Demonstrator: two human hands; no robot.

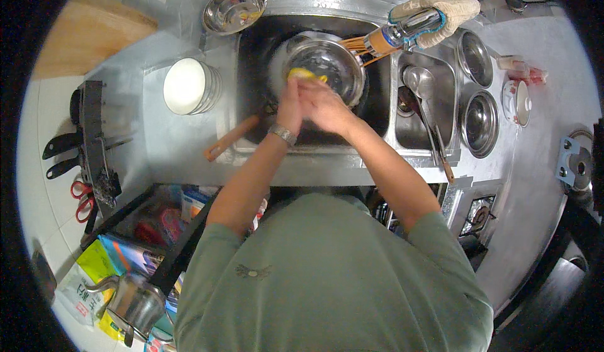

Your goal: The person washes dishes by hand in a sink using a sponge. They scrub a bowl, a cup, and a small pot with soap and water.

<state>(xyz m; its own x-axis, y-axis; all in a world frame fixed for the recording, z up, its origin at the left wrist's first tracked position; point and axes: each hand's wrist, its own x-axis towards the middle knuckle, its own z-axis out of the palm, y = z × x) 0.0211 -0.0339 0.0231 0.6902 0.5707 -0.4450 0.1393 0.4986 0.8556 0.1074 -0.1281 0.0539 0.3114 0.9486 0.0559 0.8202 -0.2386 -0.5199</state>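
Over the left basin of the steel sink [255, 64], my left hand [291, 104] and my right hand [325, 106] come together, both blurred. A yellow sponge or cloth [302, 73] shows at their fingertips, pressed between them; my palms and most fingers hide the rest of it. Directly beyond sits a round stainless steel bowl [347, 69], wet inside. Several wooden chopsticks [354, 45] cross its far right rim. To the left of my wrist watch, a wooden handle [231, 138] rests over the sink's front edge.
Stacked white bowls [184, 87] and a steel bowl [234, 10] stand left. A cotton glove [453, 17] drapes over a shiny metal cylinder [415, 25]. Ladles [420, 80] lie in the small basin, beside steel bowls [480, 123]. Knives [62, 145] hang on the left wall rack.
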